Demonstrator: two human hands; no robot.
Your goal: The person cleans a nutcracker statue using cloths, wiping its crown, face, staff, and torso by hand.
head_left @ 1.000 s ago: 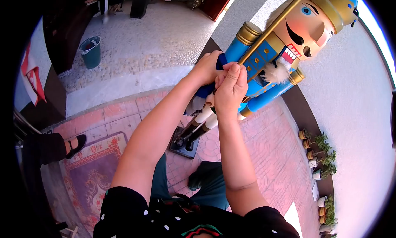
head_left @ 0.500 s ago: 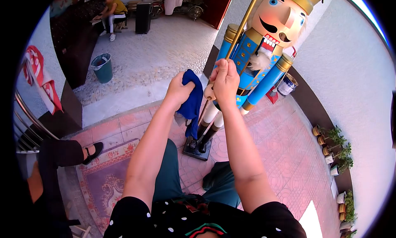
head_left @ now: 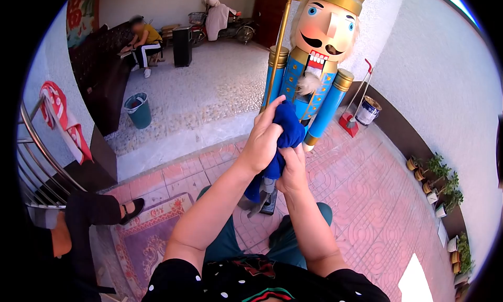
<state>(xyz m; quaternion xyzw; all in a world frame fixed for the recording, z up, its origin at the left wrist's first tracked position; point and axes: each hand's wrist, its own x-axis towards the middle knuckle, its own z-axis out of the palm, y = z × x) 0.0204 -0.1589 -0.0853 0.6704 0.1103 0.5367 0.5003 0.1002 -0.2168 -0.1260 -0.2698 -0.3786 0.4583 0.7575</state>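
Note:
A tall nutcracker figure in a blue coat and gold crown stands upright in front of me, with a gold staff along its side. My left hand is closed on a bunched blue cloth, close to the lower part of the staff. Just below and to the right, my right hand is closed round the same cloth. The cloth's loose end, with a grey piece, hangs under my hands. Cloth and hands cover the figure's hand on the staff side and most of its legs and base.
A patterned mat lies at left beside another person's shoe. Further back are a bucket, a black speaker and a seated person. A red dustpan, a paint can and potted plants line the right wall.
My right hand has left the gold staff and come down onto the blue cloth. My left hand has brought the cloth rightward to the figure. The view has shifted slightly.

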